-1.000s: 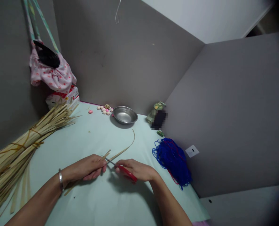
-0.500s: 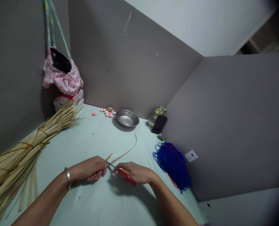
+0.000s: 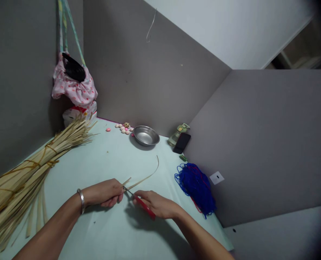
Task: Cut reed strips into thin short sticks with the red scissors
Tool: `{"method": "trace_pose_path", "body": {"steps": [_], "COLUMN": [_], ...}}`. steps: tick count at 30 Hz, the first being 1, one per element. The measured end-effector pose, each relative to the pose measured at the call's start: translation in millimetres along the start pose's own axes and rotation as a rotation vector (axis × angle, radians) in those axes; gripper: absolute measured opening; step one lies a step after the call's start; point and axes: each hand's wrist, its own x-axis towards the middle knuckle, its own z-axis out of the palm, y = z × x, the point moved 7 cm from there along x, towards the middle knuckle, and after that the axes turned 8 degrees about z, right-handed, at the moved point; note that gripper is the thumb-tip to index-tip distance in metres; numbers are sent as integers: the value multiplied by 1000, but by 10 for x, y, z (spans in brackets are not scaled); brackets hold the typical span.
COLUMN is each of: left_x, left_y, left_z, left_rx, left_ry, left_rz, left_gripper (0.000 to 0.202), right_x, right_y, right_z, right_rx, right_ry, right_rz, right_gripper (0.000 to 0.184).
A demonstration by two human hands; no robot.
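Observation:
My left hand (image 3: 110, 193), with a silver bangle at the wrist, is closed on thin straw strips. One long straw strip (image 3: 146, 177) curves out past the fingers to the right, and a short end sticks out beside it. In my right hand (image 3: 157, 204) is a pair of red-handled scissors (image 3: 145, 208). Their metal blades reach the strips right at my left fingertips. Whether the blades have closed on the straw is too small to tell. A large tied bundle of dry straw strips (image 3: 38, 162) lies to the left of my left arm.
A steel bowl (image 3: 146, 136) stands at the back beside several pink and white pebble-like pieces (image 3: 123, 129). A phone (image 3: 182, 143) leans on a glass jar (image 3: 174, 137). Blue cord (image 3: 195, 187) lies at the right edge. A dotted cloth bag (image 3: 76, 86) hangs at the left.
The view has shifted slightly. My right hand and the scissors sit a little lower, with the blades still at the strips by my left fingers. My left hand keeps its hold.

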Motion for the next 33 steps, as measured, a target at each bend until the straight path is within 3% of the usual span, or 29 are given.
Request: {"method": "trace_pose_path", "body": {"steps": [6,12,18,24,28,33], "left_x": [-71,-156,-195,-187,-173,-165], "left_y": [161,230,331,447,449,412], "left_z": [0,-76,-249,-413,-463,-522], "left_rx": [-41,-105,-232,-422,-589,-758], "left_ry": [41,120,267,426,501,608], "left_rz": [36,60,168,297,355,407], "left_gripper": [45,39,40,37,33,24], "right_x": [-22,-64,-166,-62,272,809], "right_y": [-35,60,-1,-214,-235,105], "right_z": [30,63,73,92,-186,-957], "right_rx": [54,29,-438,-804,-867,-833], "right_ry": [20,70,133,54,135,421], "right_rz": [-18,31,78,123,136,371], "right_gripper": [48,34,29,31,15,24]}}
